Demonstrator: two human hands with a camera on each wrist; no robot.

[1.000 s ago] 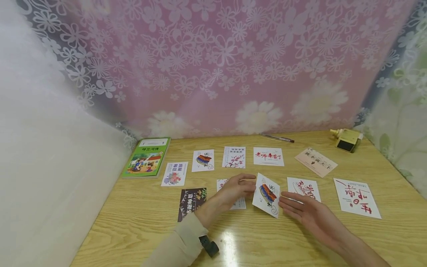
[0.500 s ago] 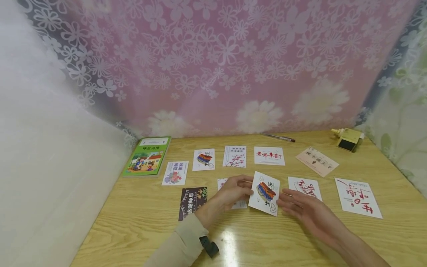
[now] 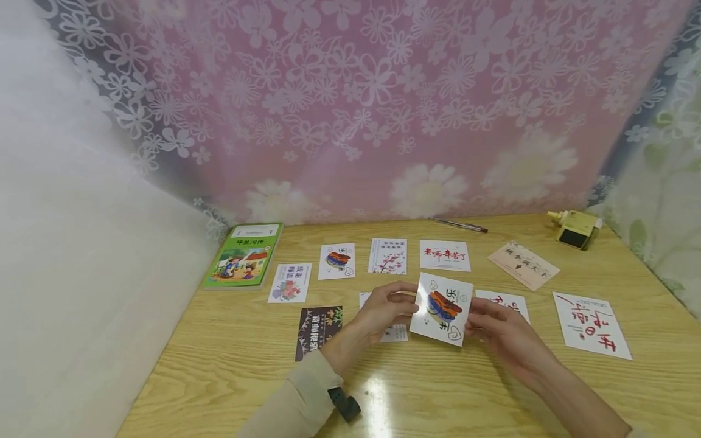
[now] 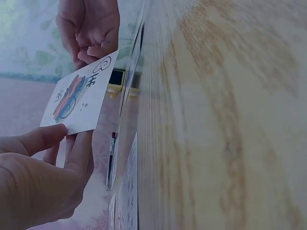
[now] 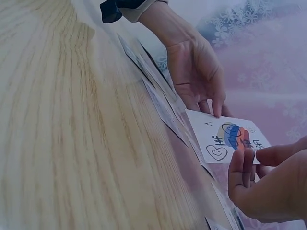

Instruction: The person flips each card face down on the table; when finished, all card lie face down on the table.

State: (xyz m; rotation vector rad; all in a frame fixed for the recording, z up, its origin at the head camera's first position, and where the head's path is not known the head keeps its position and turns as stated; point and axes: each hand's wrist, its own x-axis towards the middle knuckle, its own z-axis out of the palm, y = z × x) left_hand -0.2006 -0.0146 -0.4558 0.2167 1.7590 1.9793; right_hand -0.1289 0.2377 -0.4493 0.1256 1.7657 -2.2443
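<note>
A white greeting card (image 3: 440,310) with a red, orange and blue drawing, black characters and a heart is held up over the table. My left hand (image 3: 383,313) pinches its left edge, thumb on the printed face and fingers behind, as the left wrist view of the card (image 4: 76,98) shows. At the opposite edge, my right hand (image 3: 506,334) holds the card with bent fingers; in the right wrist view its fingertips overlap the card (image 5: 216,134). Behind my hands lie a blossom card (image 3: 397,333) and a card with red lettering (image 3: 512,302), both partly covered.
Several cards lie around, including a dark one (image 3: 317,328), a pink one (image 3: 523,265) and a large red-lettered one (image 3: 592,325). A green book (image 3: 243,255) lies at left, a pen (image 3: 460,225) and a yellow bottle-like object (image 3: 575,229) at the back.
The card has risen slightly and shifted right, its face turned more toward the head camera. My right hand's fingers, straighter and beside the card before, have bent onto its right edge.
</note>
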